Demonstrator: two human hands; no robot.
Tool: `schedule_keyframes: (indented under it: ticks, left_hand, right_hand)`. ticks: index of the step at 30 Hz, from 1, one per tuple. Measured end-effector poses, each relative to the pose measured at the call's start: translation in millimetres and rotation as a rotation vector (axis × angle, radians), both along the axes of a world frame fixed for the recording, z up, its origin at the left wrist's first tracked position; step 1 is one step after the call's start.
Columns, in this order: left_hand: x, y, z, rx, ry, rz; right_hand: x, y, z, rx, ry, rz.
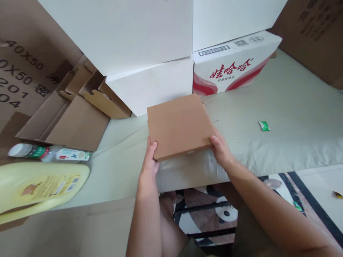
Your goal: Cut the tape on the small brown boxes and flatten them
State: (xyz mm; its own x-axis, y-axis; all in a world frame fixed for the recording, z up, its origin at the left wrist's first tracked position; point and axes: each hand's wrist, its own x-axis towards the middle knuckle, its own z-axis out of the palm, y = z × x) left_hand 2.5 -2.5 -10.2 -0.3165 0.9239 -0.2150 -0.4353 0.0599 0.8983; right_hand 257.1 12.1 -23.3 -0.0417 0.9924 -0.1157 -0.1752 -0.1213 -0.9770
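A flat brown cardboard box (180, 125), closed, is held between my two hands over the pale green cloth surface (235, 121). My left hand (150, 157) grips its near left corner, the thumb lying on the top face. At the near right corner, my right hand (220, 147) clasps the edge with its thumb on top as well. The other fingers of both hands are mostly hidden beside and beneath the box. Its far edge lies in front of the white cartons (158, 85).
A white and red carton (233, 66) stands behind to the right. Open cardboard boxes (80, 121), a clear bottle (50, 152) and a yellow jug (45, 182) crowd the left. A small green wrapper (264, 126) lies on the cloth. A panda-print mat (206, 214) shows below.
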Motion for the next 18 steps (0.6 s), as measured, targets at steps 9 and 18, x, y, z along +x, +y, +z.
schedule_keyframes:
  ticks: [9,18]
  left_hand:
    - [-17.9,3.7,17.4,0.025,-0.338,-0.009]
    - [-13.2,4.7,19.4,0.016,-0.370,0.053]
  right_hand:
    - [5.4,3.6,7.5,0.214,-0.451,-0.139]
    - [23.8,11.2,-8.5,0.095,-1.263,0.051]
